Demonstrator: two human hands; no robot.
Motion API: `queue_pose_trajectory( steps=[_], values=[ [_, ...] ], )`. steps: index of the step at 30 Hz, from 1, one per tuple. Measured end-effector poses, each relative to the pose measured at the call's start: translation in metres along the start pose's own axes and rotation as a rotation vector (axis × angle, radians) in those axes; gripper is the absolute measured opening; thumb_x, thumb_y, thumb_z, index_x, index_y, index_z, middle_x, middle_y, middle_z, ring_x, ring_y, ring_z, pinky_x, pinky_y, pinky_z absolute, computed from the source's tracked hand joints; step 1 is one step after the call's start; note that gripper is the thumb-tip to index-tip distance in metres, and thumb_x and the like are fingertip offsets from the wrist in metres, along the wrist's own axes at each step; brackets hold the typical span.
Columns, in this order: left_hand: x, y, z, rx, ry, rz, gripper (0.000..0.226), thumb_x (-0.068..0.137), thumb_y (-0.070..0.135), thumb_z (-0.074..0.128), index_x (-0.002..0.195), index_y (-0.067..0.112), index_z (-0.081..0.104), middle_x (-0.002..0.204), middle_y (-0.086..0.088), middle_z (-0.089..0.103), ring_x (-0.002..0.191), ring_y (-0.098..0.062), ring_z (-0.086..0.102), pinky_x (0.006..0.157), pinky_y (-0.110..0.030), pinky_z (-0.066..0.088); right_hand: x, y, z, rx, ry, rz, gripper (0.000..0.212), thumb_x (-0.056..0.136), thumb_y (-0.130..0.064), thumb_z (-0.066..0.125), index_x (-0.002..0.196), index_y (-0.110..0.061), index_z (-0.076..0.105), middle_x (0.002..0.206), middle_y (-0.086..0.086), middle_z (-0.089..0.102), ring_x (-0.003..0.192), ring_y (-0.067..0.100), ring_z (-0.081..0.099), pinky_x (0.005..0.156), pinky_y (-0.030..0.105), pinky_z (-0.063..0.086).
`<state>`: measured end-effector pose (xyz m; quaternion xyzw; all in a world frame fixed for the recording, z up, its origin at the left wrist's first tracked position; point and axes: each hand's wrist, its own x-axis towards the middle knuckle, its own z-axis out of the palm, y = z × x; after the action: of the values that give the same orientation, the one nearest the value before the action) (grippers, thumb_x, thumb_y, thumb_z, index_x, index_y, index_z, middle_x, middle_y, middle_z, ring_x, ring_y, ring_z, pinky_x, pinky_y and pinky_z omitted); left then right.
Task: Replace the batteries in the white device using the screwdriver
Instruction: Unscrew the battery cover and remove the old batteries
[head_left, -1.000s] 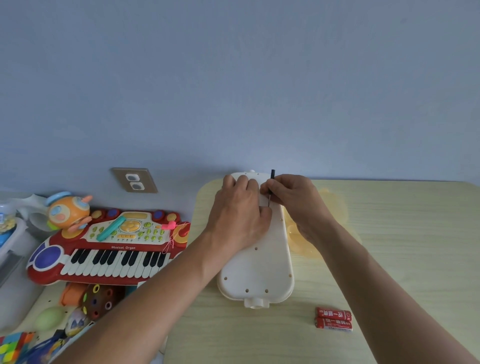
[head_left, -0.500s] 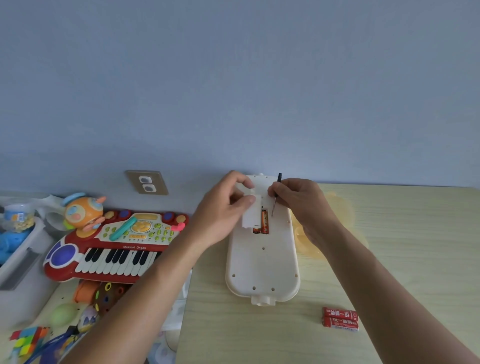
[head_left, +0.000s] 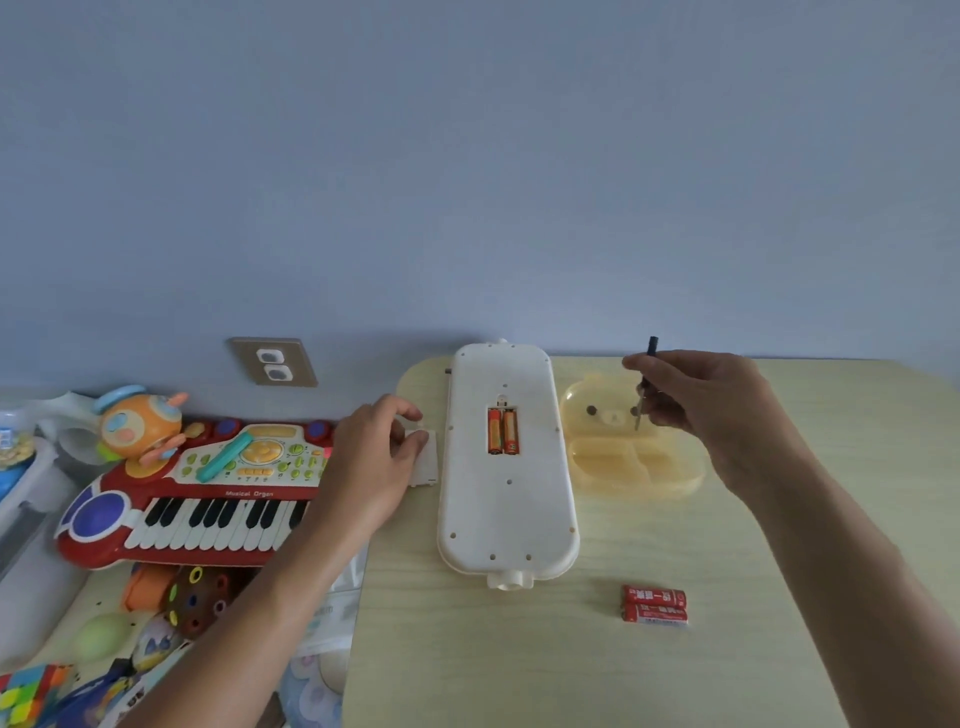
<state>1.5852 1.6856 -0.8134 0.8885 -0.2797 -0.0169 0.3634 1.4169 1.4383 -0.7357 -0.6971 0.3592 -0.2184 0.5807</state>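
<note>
The white device lies face down on the wooden table. Its battery compartment is uncovered, showing two orange batteries side by side. My left hand pinches the small white battery cover at the table's left edge, just left of the device. My right hand holds the small black screwdriver upright above the yellow bear-shaped tray, right of the device. Two red batteries lie on the table near the device's front right corner.
Off the table's left side sit a red toy keyboard, an orange round toy and several other toys. A wall socket is on the blue wall behind.
My left hand lifted the cover off the compartment and carried it left to the table edge. My right hand drew the screwdriver away to the right, over the yellow tray.
</note>
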Motion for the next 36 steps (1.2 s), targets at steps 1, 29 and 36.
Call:
queue_pose_trajectory(
  steps=[1, 29, 36],
  values=[
    [0.0, 0.0, 0.001, 0.008, 0.009, 0.018, 0.013, 0.091, 0.02, 0.07, 0.103, 0.019, 0.066, 0.081, 0.002, 0.058, 0.073, -0.009, 0.055, 0.064, -0.023, 0.039, -0.003, 0.005, -0.014, -0.036, 0.051, -0.007, 0.015, 0.091, -0.018, 0.071, 0.095, -0.005, 0.079, 0.074, 0.009, 0.065, 0.064, 0.018, 0.06, 0.068, 0.031, 0.054],
    [0.014, 0.062, 0.014, 0.212, -0.163, 0.219, 0.026, 0.089, 0.016, 0.057, 0.112, 0.023, 0.064, 0.114, -0.002, 0.051, 0.116, -0.028, 0.042, 0.099, -0.042, 0.043, -0.035, 0.021, 0.018, -0.751, -0.073, -0.599, 0.029, 0.081, -0.024, 0.081, 0.109, -0.016, 0.074, 0.095, 0.0, 0.07, 0.081, 0.016, 0.066, 0.073, 0.035, 0.057],
    [0.018, 0.058, 0.019, 0.141, -0.176, 0.228, 0.019, 0.088, 0.015, 0.06, 0.107, 0.015, 0.064, 0.113, -0.002, 0.049, 0.117, -0.023, 0.037, 0.101, -0.029, 0.034, -0.004, 0.011, 0.077, -0.832, -0.332, -0.761, 0.02, 0.079, -0.038, 0.075, 0.089, -0.021, 0.071, 0.085, -0.003, 0.072, 0.081, 0.022, 0.068, 0.071, 0.041, 0.056]
  ],
)
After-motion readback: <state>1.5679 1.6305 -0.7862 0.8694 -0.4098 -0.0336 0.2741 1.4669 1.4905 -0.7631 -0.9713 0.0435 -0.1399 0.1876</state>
